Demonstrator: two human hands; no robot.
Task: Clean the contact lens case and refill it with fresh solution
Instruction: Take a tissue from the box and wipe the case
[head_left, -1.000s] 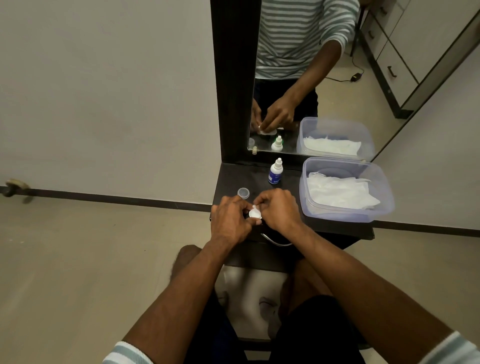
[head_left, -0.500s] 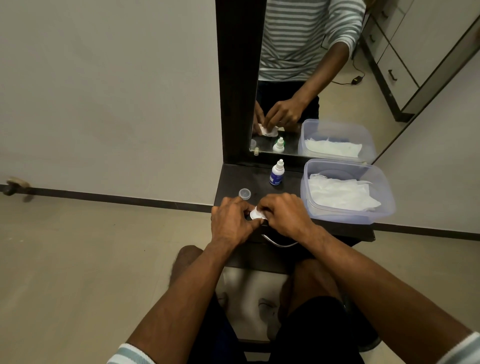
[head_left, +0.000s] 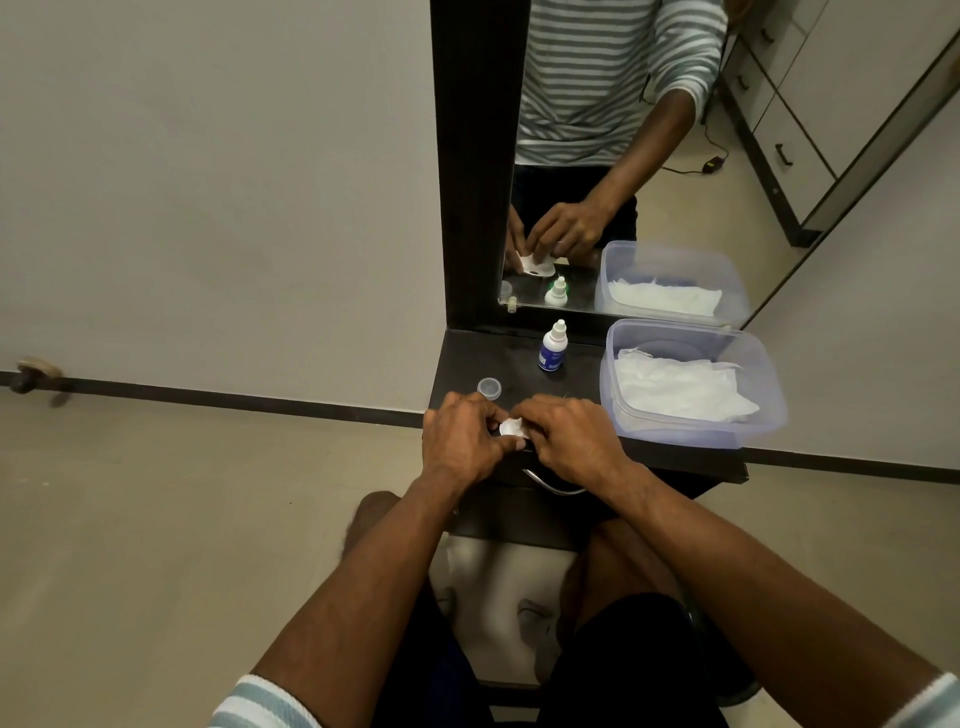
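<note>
At the near edge of the dark bench (head_left: 467, 358), the left hand (head_left: 460, 441) and right hand (head_left: 569, 441) meet, fingers of both curled around a small white contact lens case (head_left: 511, 427) held between them. A loose cap (head_left: 489, 388) lies just beyond; farther back stands the solution bottle (head_left: 552, 348), with a plastic tub (head_left: 769, 395) of tissues (head_left: 675, 387) to the right.

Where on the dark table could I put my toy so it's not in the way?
Bare room lies between the small clear cap and the solution bottle, and behind the cap toward the mirror frame. The plastic tub fills the right side, and both hands crowd the front edge.
</note>
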